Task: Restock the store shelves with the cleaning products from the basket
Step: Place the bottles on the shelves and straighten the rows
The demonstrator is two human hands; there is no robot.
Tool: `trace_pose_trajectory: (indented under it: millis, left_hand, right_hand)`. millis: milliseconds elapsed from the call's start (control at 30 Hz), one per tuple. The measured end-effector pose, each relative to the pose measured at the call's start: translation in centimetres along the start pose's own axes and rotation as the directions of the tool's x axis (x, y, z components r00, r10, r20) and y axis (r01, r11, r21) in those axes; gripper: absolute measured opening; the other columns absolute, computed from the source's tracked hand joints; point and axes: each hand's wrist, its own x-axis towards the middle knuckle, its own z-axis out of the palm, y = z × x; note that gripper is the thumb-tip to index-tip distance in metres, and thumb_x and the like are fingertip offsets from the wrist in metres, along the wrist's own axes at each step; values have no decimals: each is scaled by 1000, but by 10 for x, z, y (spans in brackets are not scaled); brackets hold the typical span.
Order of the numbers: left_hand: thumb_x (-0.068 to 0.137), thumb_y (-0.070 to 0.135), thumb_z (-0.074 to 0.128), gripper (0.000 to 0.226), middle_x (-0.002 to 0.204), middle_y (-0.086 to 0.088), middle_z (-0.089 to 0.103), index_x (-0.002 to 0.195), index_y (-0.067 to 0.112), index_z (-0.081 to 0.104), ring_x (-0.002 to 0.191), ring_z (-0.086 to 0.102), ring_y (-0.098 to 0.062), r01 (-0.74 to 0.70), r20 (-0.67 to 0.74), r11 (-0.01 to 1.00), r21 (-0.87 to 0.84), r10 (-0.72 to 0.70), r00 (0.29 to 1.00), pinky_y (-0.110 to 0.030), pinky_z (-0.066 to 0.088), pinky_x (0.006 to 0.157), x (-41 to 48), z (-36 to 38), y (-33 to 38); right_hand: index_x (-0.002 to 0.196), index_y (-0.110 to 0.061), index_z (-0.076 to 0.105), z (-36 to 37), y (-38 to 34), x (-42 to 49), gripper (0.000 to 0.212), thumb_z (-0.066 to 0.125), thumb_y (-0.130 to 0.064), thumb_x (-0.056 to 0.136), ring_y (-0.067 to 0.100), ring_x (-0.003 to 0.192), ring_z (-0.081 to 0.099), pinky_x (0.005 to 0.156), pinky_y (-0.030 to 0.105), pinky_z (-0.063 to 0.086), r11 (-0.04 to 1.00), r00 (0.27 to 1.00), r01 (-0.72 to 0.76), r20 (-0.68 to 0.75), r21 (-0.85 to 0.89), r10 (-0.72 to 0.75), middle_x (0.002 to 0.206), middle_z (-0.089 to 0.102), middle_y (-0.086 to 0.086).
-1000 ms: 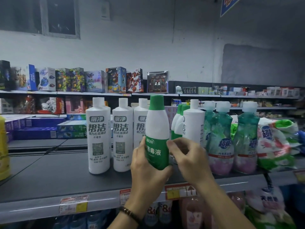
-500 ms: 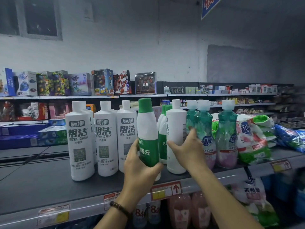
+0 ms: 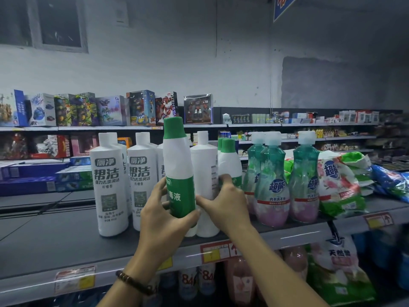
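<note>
On the grey metal shelf (image 3: 55, 240), at the left, stand tall white plastic cylinder bottles (image 3: 108, 185) printed 厕净 and 帮洁 in dark letters. Next comes the left hand (image 3: 163, 220), a brown bead bracelet (image 3: 135, 282) on its wrist. Its fingers and thumb are wrapped round a white bottle with a green cap and green label (image 3: 179, 173), and the characters 毒液 show in white beside the thumb. That bottle is upright, tipped a little, in front of the row near the shelf's front. The hand hides its base, so I cannot tell whether it rests on the shelf. Just beside it the right hand (image 3: 223, 204) clasps a plain white bottle (image 3: 204, 173) standing on the shelf, thumb on one side, fingers curled round the other. The fingers seem to brush another green-capped bottle (image 3: 230, 162) behind. Further right stand clear teal-and-pink bottles (image 3: 273, 185) marked 超能, then floral green-and-white detergent bags (image 3: 338, 185) of the same brand. Red-and-yellow price tags (image 3: 217, 253) line the shelf edge.
</note>
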Motion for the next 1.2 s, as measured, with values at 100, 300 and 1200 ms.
trace_pose_trajectory:
  millis: [100,300,1200]
  left_hand:
    - [72,8,97,89,124,17,73,148,31,58,100,77,-4,11,17,1000,-1,-11,1000,-19,63,77,-4,-7,-2]
    - [76,8,96,82,126,11,76,146,30,61,107,78,-17,28,108,998,-49,-22,994,-28,64,90,-12,2,0]
    - [82,22,93,38,100,14,63,110,26,67,86,63,-4,-152,-81,921,357,193,978,-17,54,72,-2,63,-20]
  right_hand:
    - [126,-22,60,8,-4,-1,58,84,-51,82,17,97,74,82,36,65,992,997,-9,77,126,0,107,76,-3]
    - [121,-27,67,-25,5,-10,35,65,-56,101,3,94,74,81,26,64,928,997,-63,72,367,39,101,77,-11]
    - [137,-27,49,-66,46,17,103,100,-52,51,25,105,69,91,41,63,991,993,-117,20,-62,118,118,69,-1]
